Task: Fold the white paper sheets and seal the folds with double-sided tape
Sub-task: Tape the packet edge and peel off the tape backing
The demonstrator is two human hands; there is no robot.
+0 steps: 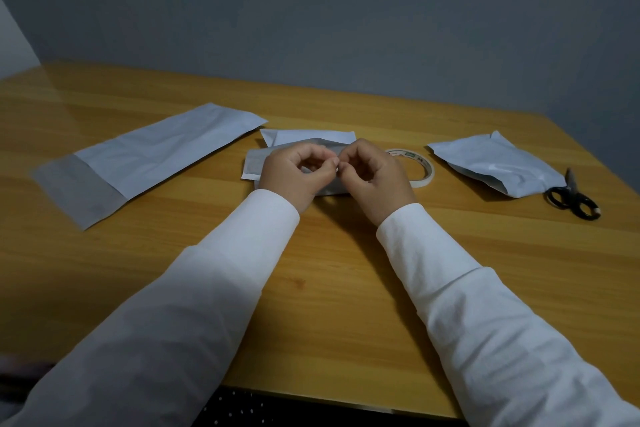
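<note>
The task is judged to be partly done. A folded, somewhat puffed packet (pixel 498 163) is seen lying at the right of the frame, near the black scissors (pixel 573 199), and is taken to be a finished piece, though no seal can be made out on it. At the left of the frame a long white sheet (pixel 138 163) is laid flat on the table (pixel 346 270), with one end turned over as a darker band; it is judged to be barely begun. In the middle of the frame a third paper (pixel 277 160) is being worked on, with a flap lifted and a further white layer showing behind it.

Above this middle paper the left hand (pixel 294 173) and the right hand (pixel 374 177) are brought together, fingertips meeting. The fingers of both are curled and appear pinched on something very small between them, probably a bit of tape or its backing; what is gripped cannot be told for certain. The roll of double-sided tape (pixel 415 167) is lying flat just right of the right hand, partly hidden by it.

Much of the middle paper is covered by the hands, so its folds cannot be counted. The print on the roll is too small to read. The lighting is dim, and any tape already stuck down cannot be seen.
</note>
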